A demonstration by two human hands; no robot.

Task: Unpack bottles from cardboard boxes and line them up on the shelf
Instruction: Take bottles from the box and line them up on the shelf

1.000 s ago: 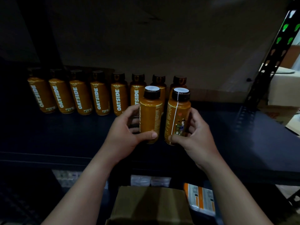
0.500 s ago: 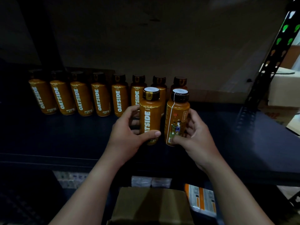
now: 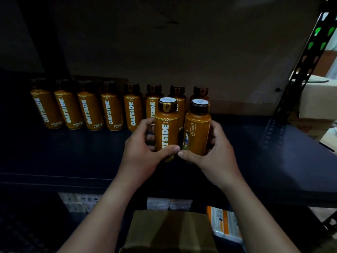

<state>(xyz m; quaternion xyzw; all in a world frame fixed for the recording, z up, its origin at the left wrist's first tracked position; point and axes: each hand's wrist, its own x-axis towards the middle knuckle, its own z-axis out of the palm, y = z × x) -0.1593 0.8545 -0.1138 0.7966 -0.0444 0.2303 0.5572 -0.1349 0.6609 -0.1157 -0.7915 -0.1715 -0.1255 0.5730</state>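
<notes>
Head view: at 6 o'clock of the back row [image 3: 109, 110], the left hand [image 3: 144, 154] grips one Oatside bottle [image 3: 166, 132], the right hand [image 3: 215, 156] another [image 3: 197, 130]. Best set both upright on the shelf [image 3: 54, 157], labels forward.

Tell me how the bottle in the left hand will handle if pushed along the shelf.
The left-hand bottle looks rigid, keeping its shape in the grip. Tall and narrow, it could tip. Its round body would probably roll.

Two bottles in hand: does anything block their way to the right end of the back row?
Nothing visible does. The shelf is bare right of the row's last bottle; the left hand and right hand each hold a bottle just in front.
</notes>
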